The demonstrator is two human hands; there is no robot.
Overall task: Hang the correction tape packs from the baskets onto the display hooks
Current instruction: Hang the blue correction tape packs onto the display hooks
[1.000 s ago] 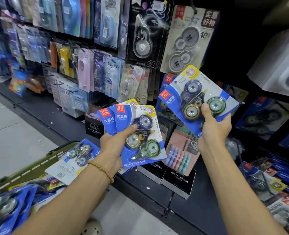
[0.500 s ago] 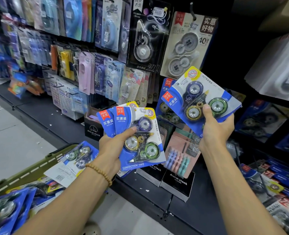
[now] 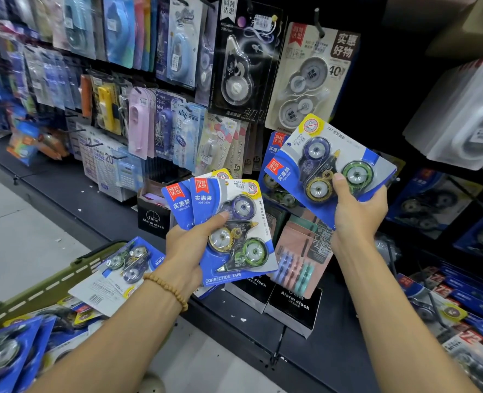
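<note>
My left hand [image 3: 187, 248] grips a fanned stack of blue correction tape packs [image 3: 234, 231], thumb across the front one. My right hand [image 3: 356, 211] holds a single blue pack [image 3: 328, 163] tilted up against the display, its yellow top corner near the beige hanging pack. Behind it a matching blue pack [image 3: 272, 165] hangs on the rack. An olive basket [image 3: 53, 287] at the lower left holds more blue packs [image 3: 126, 265].
The display wall carries many hanging stationery packs, among them a black pack [image 3: 240, 69] and a beige pack [image 3: 311, 80]. Black alarm clock boxes [image 3: 294, 307] stand on the dark shelf below. More blue packs lie at the lower right [image 3: 461, 307]. The grey floor is at the left.
My right hand has shifted its pack slightly up and right toward the display. My left hand and its stack have stayed almost in place.
</note>
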